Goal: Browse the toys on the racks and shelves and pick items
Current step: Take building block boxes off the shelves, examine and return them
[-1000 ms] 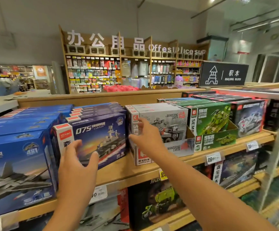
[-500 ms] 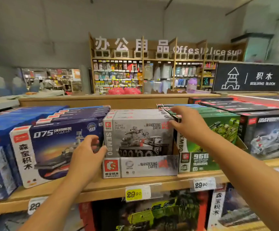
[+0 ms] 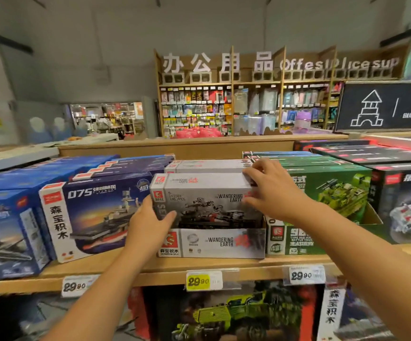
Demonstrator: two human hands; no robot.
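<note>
My hands are on the grey box (image 3: 206,193), which reads "THE WANDERING EARTH" and "246 PCS"; the display carton (image 3: 221,243) under it repeats "THE WANDERING EARTH". The blue box (image 3: 93,215) to my left says "075". Three price tags along the shelf edge (image 3: 150,276) read "29.90": a white tag (image 3: 75,286), a yellow tag (image 3: 198,281), another white tag (image 3: 304,275). The black sign (image 3: 383,107) at right says "BUILDING".

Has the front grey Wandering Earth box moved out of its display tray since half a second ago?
Yes. The grey box, gripped by the left hand and right hand, has risen and tilted forward against its display tray, which stays on the shelf.
</note>
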